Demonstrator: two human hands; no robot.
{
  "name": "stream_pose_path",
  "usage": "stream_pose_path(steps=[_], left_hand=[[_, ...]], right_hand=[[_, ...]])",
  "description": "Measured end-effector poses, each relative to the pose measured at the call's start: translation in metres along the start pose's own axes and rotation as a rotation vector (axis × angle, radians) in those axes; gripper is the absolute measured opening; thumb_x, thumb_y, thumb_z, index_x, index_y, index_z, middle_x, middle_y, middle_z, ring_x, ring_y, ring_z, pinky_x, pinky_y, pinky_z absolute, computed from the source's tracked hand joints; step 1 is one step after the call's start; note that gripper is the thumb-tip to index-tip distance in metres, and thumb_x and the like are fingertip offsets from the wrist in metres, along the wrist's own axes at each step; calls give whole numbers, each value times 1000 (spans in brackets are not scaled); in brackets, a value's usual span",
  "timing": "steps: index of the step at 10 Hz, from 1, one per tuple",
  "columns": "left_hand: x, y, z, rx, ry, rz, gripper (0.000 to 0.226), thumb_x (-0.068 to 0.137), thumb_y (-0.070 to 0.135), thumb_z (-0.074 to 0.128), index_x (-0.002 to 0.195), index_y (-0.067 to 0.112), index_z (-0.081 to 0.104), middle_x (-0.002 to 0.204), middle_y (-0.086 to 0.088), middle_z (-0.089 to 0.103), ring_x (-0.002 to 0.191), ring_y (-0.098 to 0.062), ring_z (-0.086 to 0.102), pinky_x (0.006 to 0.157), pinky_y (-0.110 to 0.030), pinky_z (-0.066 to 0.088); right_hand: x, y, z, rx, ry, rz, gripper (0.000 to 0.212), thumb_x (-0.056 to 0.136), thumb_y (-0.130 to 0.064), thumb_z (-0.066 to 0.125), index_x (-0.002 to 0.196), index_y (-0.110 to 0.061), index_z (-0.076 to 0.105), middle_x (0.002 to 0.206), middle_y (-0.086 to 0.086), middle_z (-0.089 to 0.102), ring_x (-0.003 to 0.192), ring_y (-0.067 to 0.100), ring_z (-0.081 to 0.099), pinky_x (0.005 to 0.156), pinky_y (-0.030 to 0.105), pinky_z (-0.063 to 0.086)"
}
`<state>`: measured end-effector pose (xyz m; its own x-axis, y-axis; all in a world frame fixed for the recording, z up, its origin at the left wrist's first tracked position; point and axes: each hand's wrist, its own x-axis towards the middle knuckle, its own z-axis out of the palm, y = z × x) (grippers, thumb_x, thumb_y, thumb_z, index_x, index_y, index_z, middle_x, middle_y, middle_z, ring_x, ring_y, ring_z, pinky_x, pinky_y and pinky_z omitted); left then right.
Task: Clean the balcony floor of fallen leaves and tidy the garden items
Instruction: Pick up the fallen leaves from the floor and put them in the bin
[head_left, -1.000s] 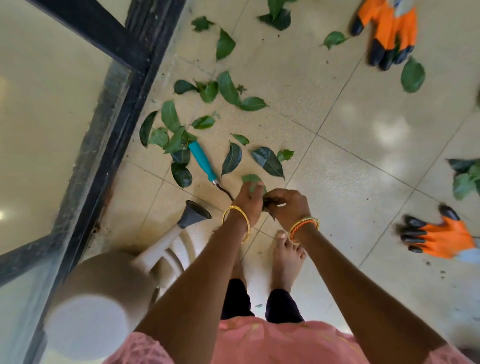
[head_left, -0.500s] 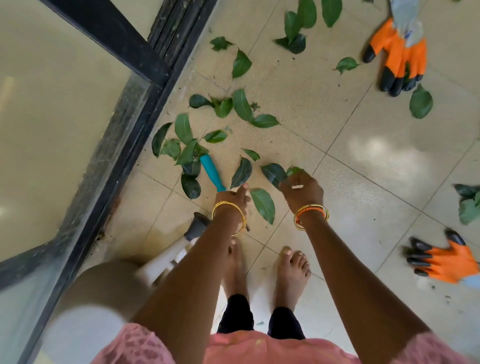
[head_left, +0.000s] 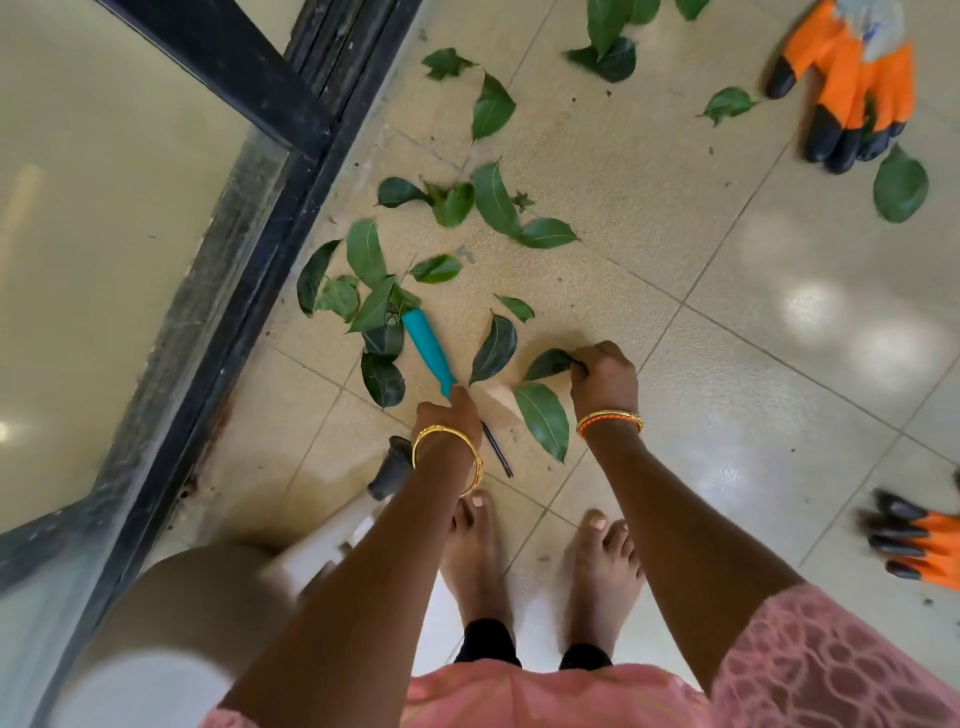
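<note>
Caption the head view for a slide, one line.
Right hand pinches a leaf off the tiled floor while left hand reaches the teal-handled tool.

The left hand (head_left: 451, 415) covers the middle of the teal-handled tool (head_left: 428, 349), so its grip cannot be told. The lower orange glove (head_left: 919, 543) is blurred and cut by the right edge. The watering can (head_left: 208, 613) is blurred.

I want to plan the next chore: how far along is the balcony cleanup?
Barely started. In hand: right hand pinches a leaf; left hand reaches the teal-handled tool. Left: scattered leaves, orange gloves, watering can.
</note>
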<state>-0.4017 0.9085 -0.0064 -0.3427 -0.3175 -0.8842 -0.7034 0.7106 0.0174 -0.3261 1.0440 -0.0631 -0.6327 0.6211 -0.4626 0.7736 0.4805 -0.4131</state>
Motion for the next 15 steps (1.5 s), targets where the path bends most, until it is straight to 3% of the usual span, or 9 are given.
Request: stream_pose_path(steps=[1,3,5,7,8,9,10,12,15], left_hand=[[-13,-3,2,-158,-121,-99,75,91,60,43,141,4,36,139,-18,45,127,-33,46,102,-40,37],[-59,3,10,-401,-327,-243,80,81,72,45,128,8,52,96,-12,59,83,-24,58,61,-29,50],[-78,-11,10,-453,-177,-213,36,98,29,47,112,-1,60,103,-18,66,94,-33,62,85,-36,52],[-64,-14,-6,-435,-143,-185,37,100,33,42,69,15,41,73,-5,51,61,-15,48,51,-21,47],[-49,-19,-8,-414,-85,-118,36,100,38,39,70,18,42,79,-5,52,71,-17,52,74,-29,50],[-29,-18,-6,-377,-35,-71,36,96,48,41,77,17,46,101,-13,58,102,-35,59,98,-47,47],[-23,-16,-9,-368,-17,-75,39,93,50,47,70,19,41,108,-16,58,114,-39,57,98,-49,47],[-23,-13,-12,-369,-44,-134,58,88,49,55,126,5,51,130,-18,54,118,-34,54,99,-43,46],[-16,-21,-32,-359,-164,-137,58,89,42,57,130,2,51,126,-21,58,108,-29,60,90,-36,47]], right_hand=[[-9,-9,-24,135,-35,69,21,86,2,58,101,-2,72,102,17,67,95,30,61,84,23,41],[-81,-53,-59,331,-251,-60,19,80,3,66,94,-8,72,87,9,71,72,15,62,74,22,53],[-118,-76,-75,621,-355,213,45,81,13,51,119,-11,47,93,-6,54,74,3,59,60,6,46],[-84,-40,-51,510,-167,381,19,80,-1,59,94,-14,60,91,5,62,90,28,63,75,33,54],[-67,-21,-34,356,-184,421,16,82,-11,65,98,-10,62,98,8,63,95,26,62,82,29,50],[-59,-13,-4,127,-301,383,53,81,-30,71,123,-9,46,118,14,52,106,31,55,88,39,50],[-60,-17,16,-56,-318,279,60,83,-31,68,131,-10,38,123,16,47,109,34,52,89,44,51],[-62,-22,35,-153,-264,119,27,94,-8,49,120,-4,52,112,20,51,99,37,57,84,40,49],[-67,-21,47,-34,-131,246,53,83,-5,61,132,2,40,127,24,40,114,38,40,94,44,43]])
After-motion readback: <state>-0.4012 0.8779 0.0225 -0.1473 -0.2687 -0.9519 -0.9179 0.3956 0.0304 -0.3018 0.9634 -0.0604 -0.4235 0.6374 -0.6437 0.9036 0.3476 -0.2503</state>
